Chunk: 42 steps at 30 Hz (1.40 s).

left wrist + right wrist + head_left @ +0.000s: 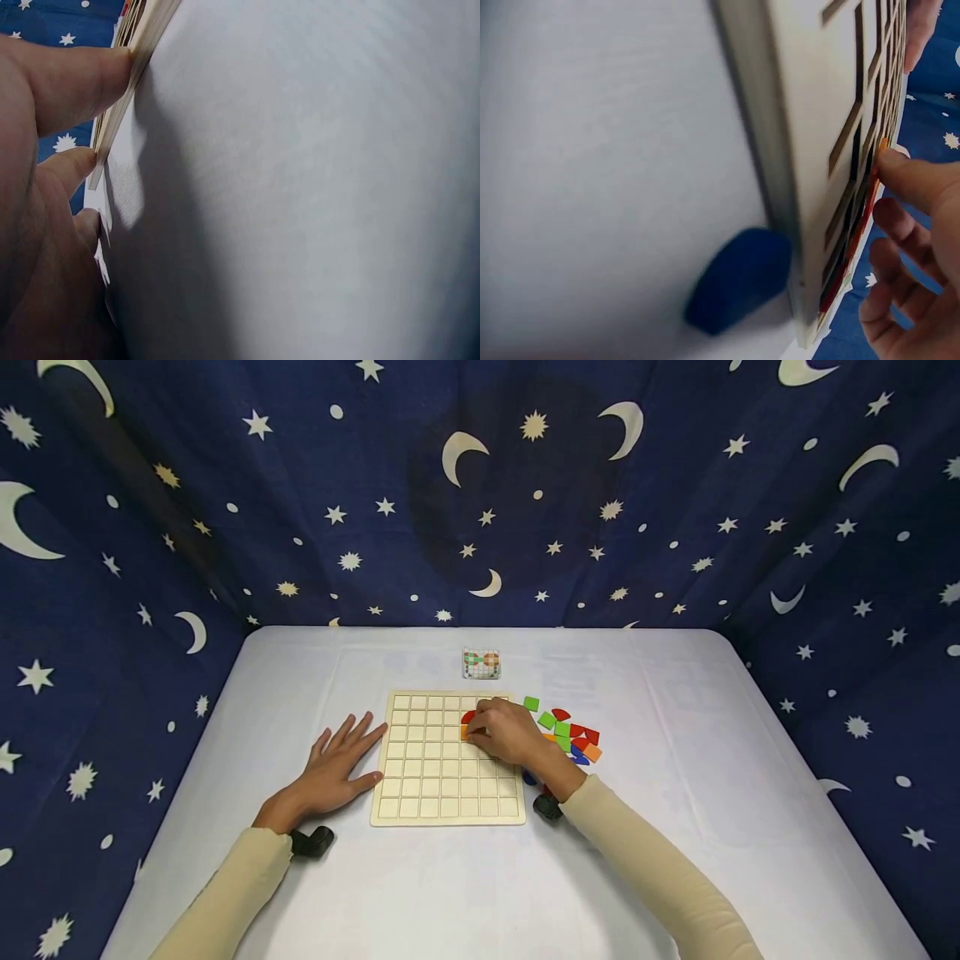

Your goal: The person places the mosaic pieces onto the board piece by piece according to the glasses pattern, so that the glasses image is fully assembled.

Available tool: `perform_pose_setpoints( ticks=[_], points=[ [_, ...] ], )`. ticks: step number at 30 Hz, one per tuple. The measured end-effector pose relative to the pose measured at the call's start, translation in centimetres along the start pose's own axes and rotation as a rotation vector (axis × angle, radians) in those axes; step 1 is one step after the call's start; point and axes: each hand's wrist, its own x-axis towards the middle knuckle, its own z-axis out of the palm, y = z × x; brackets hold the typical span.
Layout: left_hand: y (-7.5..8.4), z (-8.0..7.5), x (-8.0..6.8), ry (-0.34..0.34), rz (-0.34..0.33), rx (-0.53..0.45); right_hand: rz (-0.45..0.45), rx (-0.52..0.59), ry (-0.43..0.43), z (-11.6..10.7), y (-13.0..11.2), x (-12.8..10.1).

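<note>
A pale wooden grid board [431, 772] lies mid-table. My left hand [341, 760] rests flat on the cloth beside it, fingers spread and straight. In the left wrist view its fingertips [79, 82] touch the board's left edge [139, 41]. My right hand [497, 731] is curled over the board's upper right cells. Its fingertips pinch an orange piece [465, 732] just below a red piece [468, 717]. In the right wrist view a fingertip [911, 176] touches the orange piece [883, 144] on the board [810, 112]. The hand hides the cells under it.
Several loose green, red, orange and blue pieces [572, 732] lie right of the board. A blue piece [735, 281] sits against its right edge. A small pattern card [481, 664] lies behind the board. The white table [675, 735] is hemmed by star-print cloth.
</note>
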Motion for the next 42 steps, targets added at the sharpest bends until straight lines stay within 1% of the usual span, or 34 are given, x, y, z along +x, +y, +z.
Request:
perform_pose_setpoints(
  ticks=[6,11,16,19,22,27,30,34,36,39,42],
  points=[
    [-0.2,0.1,0.1,0.0,0.0,0.003,0.061,0.031,-0.006,-0.4,0.3,-1.0],
    [-0.2,0.2,0.1,0.005,0.007,-0.001,0.119,0.017,-0.003,-1.0,1.3,-2.5],
    [-0.1,0.2,0.1,0.006,0.009,0.001,0.187,-0.012,0.042,-1.5,2.6,-4.5],
    [-0.1,0.1,0.1,0.006,0.007,0.0,0.255,-0.042,0.063,-1.9,3.4,-5.6],
    [-0.1,0.1,0.0,0.005,0.005,-0.003,0.338,-0.081,0.064,-2.5,4.1,-6.5],
    [-0.1,0.2,0.0,0.005,0.002,0.003,0.492,-0.129,0.035,-3.5,5.4,-7.6],
    [-0.1,0.2,0.0,0.004,-0.001,0.001,0.552,-0.132,0.015,-3.8,6.0,-8.0],
    [-0.1,0.2,0.0,0.002,-0.003,0.003,0.573,-0.099,0.014,-3.6,6.5,-8.2],
    [-0.2,0.2,0.0,0.003,-0.002,0.006,0.59,-0.05,0.033,-3.5,6.6,-8.2],
    [-0.3,0.3,0.0,0.002,0.0,0.005,0.632,0.058,0.054,-3.5,6.6,-7.8],
    [-0.4,0.3,0.0,0.002,0.0,0.003,0.656,0.1,0.03,-3.5,6.3,-7.2]
  ],
)
